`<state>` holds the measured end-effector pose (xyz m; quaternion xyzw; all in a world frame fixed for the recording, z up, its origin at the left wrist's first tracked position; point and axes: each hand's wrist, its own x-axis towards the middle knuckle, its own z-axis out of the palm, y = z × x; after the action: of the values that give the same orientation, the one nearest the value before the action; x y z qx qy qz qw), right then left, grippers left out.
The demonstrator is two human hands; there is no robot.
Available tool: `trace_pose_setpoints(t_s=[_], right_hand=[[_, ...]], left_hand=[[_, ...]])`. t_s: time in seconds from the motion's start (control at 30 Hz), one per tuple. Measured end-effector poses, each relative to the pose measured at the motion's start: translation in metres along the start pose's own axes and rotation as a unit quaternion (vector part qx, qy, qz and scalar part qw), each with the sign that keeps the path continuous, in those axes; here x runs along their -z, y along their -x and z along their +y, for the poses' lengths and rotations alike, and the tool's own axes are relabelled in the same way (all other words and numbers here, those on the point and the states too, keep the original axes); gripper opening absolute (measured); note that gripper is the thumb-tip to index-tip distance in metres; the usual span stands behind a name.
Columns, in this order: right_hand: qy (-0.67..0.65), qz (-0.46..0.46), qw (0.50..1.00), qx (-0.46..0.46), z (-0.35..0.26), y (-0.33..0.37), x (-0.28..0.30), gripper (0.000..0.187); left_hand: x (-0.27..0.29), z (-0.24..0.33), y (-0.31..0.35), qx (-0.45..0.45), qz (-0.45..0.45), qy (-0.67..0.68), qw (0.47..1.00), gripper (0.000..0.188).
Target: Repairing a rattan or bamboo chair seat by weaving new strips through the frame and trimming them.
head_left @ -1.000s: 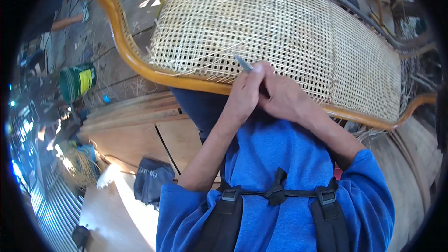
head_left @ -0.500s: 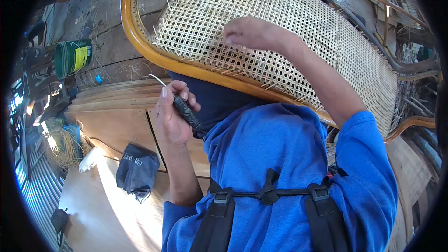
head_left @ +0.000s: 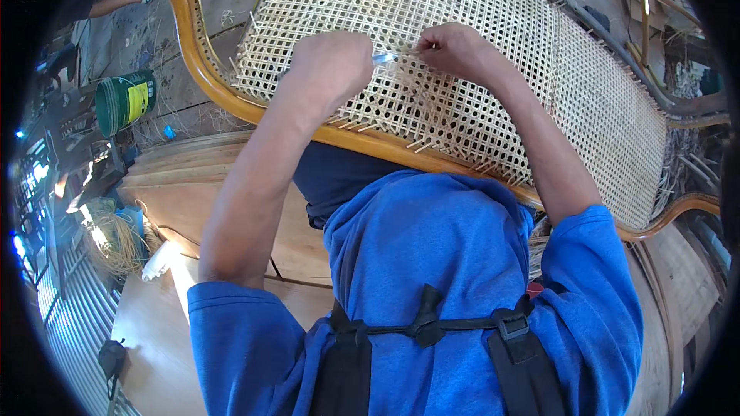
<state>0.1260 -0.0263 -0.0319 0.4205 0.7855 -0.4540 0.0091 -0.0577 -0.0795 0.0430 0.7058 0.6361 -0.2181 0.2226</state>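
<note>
A woven cane panel (head_left: pixel 478 0) in an open hexagonal mesh lies across my lap, set in a curved, varnished wooden frame (head_left: pixel 362 141). Over the panel's left half, my left hand (head_left: pixel 333 62) is closed round a curved awl; its handle is mostly hidden by the fingers. The awl's shiny metal tip (head_left: pixel 383 58) sticks out to the right, close over the weave. Just right of that tip, my right hand (head_left: pixel 455 50) has thumb and fingers pinched together at the mesh. Whatever lies in that pinch is too small to make out. Short cane ends (head_left: pixel 420 146) poke out along the near edge.
A green bucket (head_left: pixel 123 104) with a yellow label stands at the left. Wooden boards (head_left: pixel 185 162) lie beside my lap, with a bundle of loose cane strands (head_left: pixel 112 239) and a white bottle (head_left: pixel 160 260) beyond. Another person's leg (head_left: pixel 119 5) shows at upper left.
My left hand has swung up and right from beside the frame onto the panel, bringing the awl. My right hand has shifted right and is now pinched at the weave.
</note>
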Motion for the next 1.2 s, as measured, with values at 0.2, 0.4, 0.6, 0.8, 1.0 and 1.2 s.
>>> trace_pose_setpoints(t_s=[0.2, 0.4, 0.6, 0.8, 1.0, 1.2], right_hand=[[-0.048, -0.002, 0.998, -0.041, 0.0, 0.004, -0.007, 0.02], [-0.08, -0.032, 0.994, -0.063, -0.007, 0.003, -0.001, 0.022], [0.005, -0.006, 0.997, -0.072, -0.014, 0.002, -0.016, 0.022], [0.108, 0.067, 0.99, -0.053, -0.018, 0.007, -0.035, 0.027], [0.12, 0.102, 0.987, 0.015, -0.018, 0.003, -0.037, 0.026], [0.064, 0.11, 0.992, -0.011, -0.001, 0.017, -0.025, 0.027]], left_hand=[[0.016, 0.015, -0.017, -0.044, -0.02, -0.072, 0.996, 0.021], [0.026, 0.036, -0.026, -0.057, -0.042, -0.129, 0.989, 0.018], [0.016, 0.034, -0.035, -0.09, -0.066, -0.127, 0.986, 0.018], [-0.009, -0.006, -0.037, -0.104, -0.057, -0.005, 0.993, 0.019], [0.018, 0.021, -0.043, -0.034, -0.192, -0.056, 0.979, 0.022], [0.019, 0.032, -0.038, -0.011, -0.146, -0.156, 0.977, 0.024]])
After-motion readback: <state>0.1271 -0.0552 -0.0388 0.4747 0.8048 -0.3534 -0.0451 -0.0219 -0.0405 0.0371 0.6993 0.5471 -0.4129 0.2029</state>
